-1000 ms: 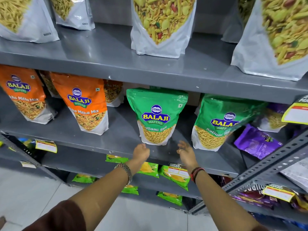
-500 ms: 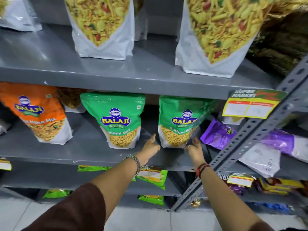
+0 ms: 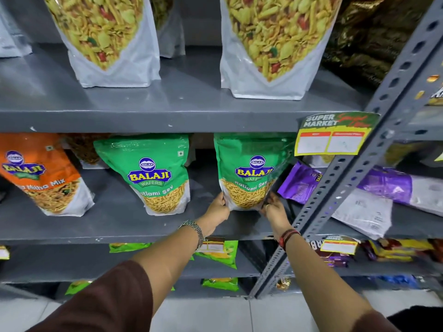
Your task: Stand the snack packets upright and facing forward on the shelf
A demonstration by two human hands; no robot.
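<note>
Both hands grip the lower corners of the glossy green Ratlami Sev pouch (image 3: 249,173) on the grey metal middle shelf (image 3: 124,224): left hand (image 3: 217,209) pinching the left edge, right hand (image 3: 274,209) closed on the right. Best to square its base flat, front outward, level with the neighbouring green pouch (image 3: 153,173), without creasing it.
</note>
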